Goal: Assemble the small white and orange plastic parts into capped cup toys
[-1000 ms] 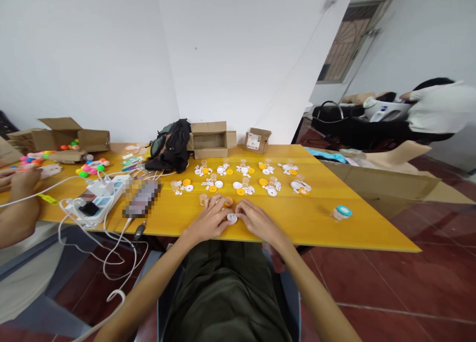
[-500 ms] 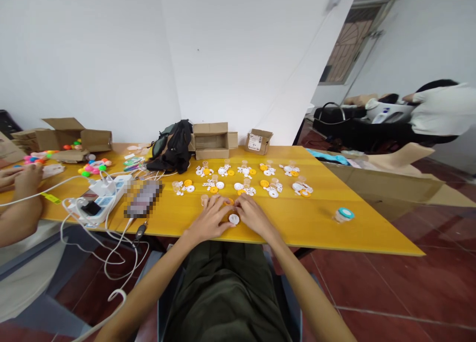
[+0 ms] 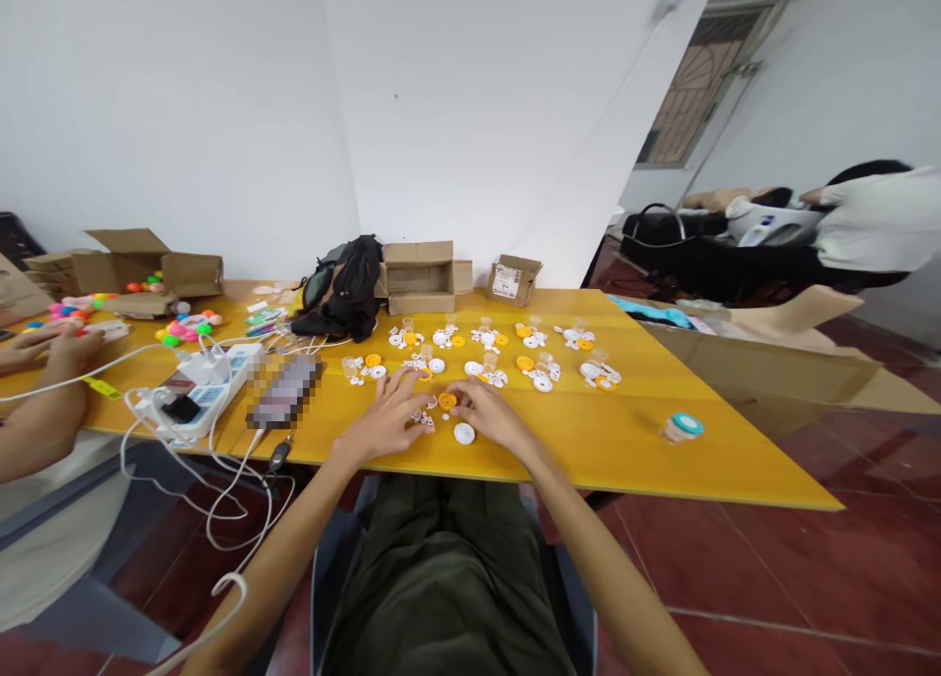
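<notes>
My left hand [image 3: 388, 419] is over the table with its fingers spread, beside a small cluster of white pieces with dark marks [image 3: 423, 418]. It holds nothing that I can see. My right hand [image 3: 491, 413] has its fingertips closed at the right edge of an orange round disc [image 3: 447, 401]. Just in front of that hand a white round disc [image 3: 464, 433] lies flat on the table. A tiny white piece [image 3: 445, 417] sits between the orange and white discs.
Several sets of clear cups, discs and small pieces [image 3: 542, 384] stand in rows beyond my hands. A teal-lidded jar [image 3: 686, 424] is at right. A power strip [image 3: 221, 392], phone [image 3: 285, 390], backpack [image 3: 339, 289] and cardboard box [image 3: 420, 279] lie around. A co-worker's hands [image 3: 63, 348] are at far left.
My left hand has drawn back to the left with its fingers spreading, uncovering the small white pieces. The orange disc now shows at my right fingertips. The white disc stays put.
</notes>
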Tool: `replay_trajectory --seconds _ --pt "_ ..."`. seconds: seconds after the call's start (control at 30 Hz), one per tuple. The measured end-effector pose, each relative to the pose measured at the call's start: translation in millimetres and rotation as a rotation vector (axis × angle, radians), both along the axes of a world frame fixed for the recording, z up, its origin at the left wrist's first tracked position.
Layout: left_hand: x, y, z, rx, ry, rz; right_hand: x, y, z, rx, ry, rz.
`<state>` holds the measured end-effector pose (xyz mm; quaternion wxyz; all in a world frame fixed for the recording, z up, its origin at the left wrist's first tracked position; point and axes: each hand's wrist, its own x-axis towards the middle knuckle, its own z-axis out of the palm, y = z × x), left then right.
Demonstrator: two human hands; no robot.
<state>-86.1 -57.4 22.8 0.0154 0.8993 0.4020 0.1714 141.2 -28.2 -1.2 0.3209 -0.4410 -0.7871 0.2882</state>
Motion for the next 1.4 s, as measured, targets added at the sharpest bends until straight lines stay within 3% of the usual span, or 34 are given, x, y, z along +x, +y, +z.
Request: replay_trajectory --seconds 0.43,0.63,0.83,1.1,1.4 --pt "-2 7 -5.0 -0.078 -0.067 -0.001 -9 12 -2.2 -0.078 0.09 0.057" --pt "-6 8 -4.2 -0.098 -0.121 -0.029 -11 10 -1.2 -0.163 0.13 0.002" --pt "-9 9 -1.9 -0.106 -0.18 -0.063 3 -7 4.6 0.006 0.139 -0.011" --pt "-7 15 -12.5 -0.101 -0.182 -0.036 24 -42 16.3 -0.056 0.0 0.09" --pt "-6 12 -11.8 -0.032 -0.191 -0.015 23 -43 9.9 0.039 -0.001 0.088"
